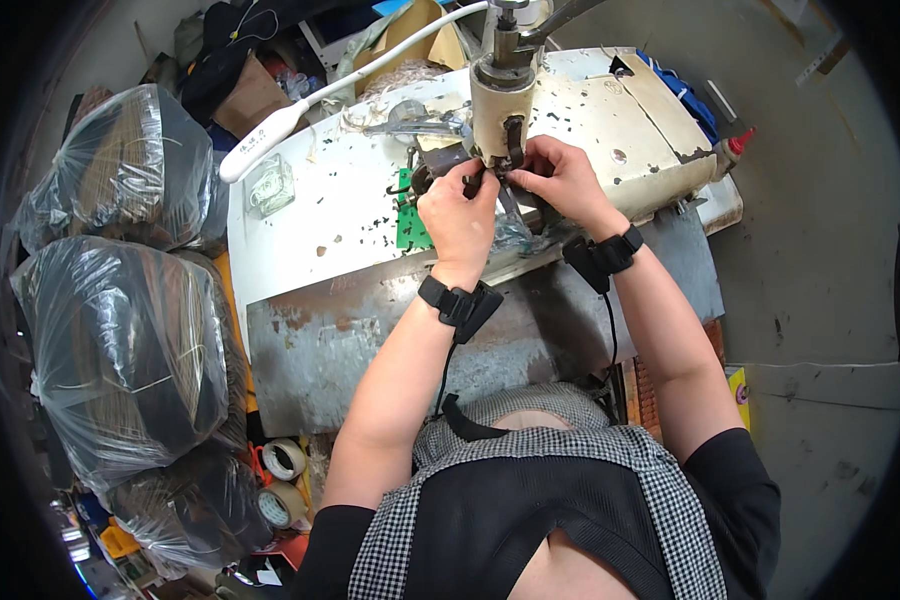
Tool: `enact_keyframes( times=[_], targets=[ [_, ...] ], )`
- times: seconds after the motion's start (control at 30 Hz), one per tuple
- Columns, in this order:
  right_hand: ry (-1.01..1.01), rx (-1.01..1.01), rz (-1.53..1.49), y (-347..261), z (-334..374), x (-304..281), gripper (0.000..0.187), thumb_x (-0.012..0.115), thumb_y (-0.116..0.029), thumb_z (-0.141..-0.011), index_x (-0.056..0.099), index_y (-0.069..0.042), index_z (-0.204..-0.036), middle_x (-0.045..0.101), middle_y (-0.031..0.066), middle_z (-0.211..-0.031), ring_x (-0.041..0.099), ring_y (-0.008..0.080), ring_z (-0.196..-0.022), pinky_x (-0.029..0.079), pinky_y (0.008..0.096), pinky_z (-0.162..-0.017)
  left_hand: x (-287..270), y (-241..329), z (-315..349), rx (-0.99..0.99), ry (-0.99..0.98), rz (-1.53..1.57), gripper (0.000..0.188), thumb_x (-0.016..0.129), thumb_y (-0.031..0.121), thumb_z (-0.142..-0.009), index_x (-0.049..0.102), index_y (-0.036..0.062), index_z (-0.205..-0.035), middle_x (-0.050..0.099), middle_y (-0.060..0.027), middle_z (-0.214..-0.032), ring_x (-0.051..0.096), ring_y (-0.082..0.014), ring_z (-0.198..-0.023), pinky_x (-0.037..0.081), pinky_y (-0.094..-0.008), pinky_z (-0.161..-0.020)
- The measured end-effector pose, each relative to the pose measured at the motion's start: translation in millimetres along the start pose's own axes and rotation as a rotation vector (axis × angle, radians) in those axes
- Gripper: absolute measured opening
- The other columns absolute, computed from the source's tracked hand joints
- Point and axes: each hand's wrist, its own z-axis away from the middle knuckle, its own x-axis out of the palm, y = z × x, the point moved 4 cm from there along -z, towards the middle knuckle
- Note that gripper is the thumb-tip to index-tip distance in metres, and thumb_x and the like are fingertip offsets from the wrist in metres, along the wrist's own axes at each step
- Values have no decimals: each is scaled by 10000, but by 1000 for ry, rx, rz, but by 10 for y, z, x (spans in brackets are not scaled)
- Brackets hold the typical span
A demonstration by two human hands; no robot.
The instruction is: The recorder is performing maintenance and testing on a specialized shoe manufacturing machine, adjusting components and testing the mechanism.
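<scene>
Left hand (457, 222), yours: fingertips drawn close together at the foot of the machine head (500, 110). Right hand (568, 185), yours: thumb and fingers bent in, opposite the left (whether either grips anything, you cannot tell from this view). Machine head: standing over the white bench (300, 230). Dark scraps (390, 220): many, strewn. Progress: apparently mid-operation; finished and remaining amounts unclear.
</scene>
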Motion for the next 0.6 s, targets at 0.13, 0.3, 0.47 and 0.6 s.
enact_keyframes(
  times=[0.13,0.3,0.47,0.6],
  targets=[
    [-24,10,-22,40,16,-10,253,739,-88,-727,623,-20,-942,609,5,-746,490,62,-624,435,220,-575,55,-60,-24,-15,8,-5,189,687,119,-775,682,-33,-889,674,-101,-666,605,-85,-564,470,-233,-552],
    [-34,35,-8,-60,6,-7,260,727,-71,-729,620,-24,-961,610,4,-763,496,65,-633,440,221,-591,22,87,-14,138,67,-198,165,691,120,-742,688,13,-868,632,-101,-625,608,-201,-573,483,-310,-574],
    [-51,-34,-259,29,-19,19,356,683,-14,-746,553,-34,-1077,611,31,-865,554,82,-745,475,233,-705,31,232,129,206,-6,-209,261,682,115,-741,654,17,-981,636,-136,-758,600,-281,-712,478,-368,-639],
    [-79,-17,-290,37,-9,28,408,630,44,-764,501,-16,-1146,609,53,-917,586,114,-871,479,261,-805,71,315,288,334,-4,-192,347,655,113,-771,602,1,-1095,627,-166,-845,600,-303,-733,484,-371,-667]
  ],
)
